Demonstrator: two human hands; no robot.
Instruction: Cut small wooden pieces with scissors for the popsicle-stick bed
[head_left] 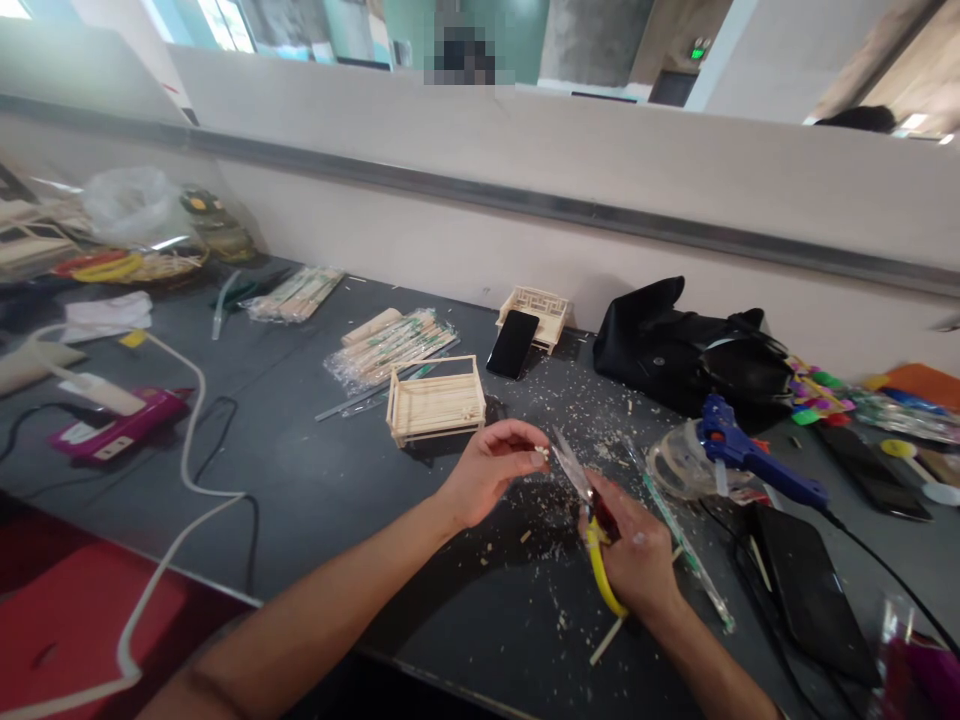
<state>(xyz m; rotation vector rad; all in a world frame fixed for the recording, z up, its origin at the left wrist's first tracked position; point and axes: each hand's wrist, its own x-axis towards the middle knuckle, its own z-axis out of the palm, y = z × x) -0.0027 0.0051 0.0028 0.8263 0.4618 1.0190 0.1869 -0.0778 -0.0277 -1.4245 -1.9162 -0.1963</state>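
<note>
Yellow-handled metal scissors [576, 472] sit in our right hand [637, 545], over the near middle of a dark grey tabletop [322, 500]. We have the right fingers wrapped around the handles, and the blades point away from us, toward the upper left. Whether the blades are parted, we cannot tell. Our left hand [495, 475] pinches tiny pale wooden bits [543, 455] between thumb and forefinger, just beside the blade tips.

Around and beneath both hands we see pale wood crumbs [562, 620] scattered over the surface. Just beyond our left hand stands a small slatted frame of pale wooden sticks [431, 405], open-sided, with a raised top rail. Behind it, to the left, lie clear plastic packs of wooden sticks [409, 345]. Farther back, a black smartphone [514, 345] leans against a miniature pale wooden bench [551, 318]. To the bench's right we find a slouching black bag [652, 345]. Nearer, at the right, a blue glue gun [757, 462] rests on a clear round plastic container [671, 460].
</note>
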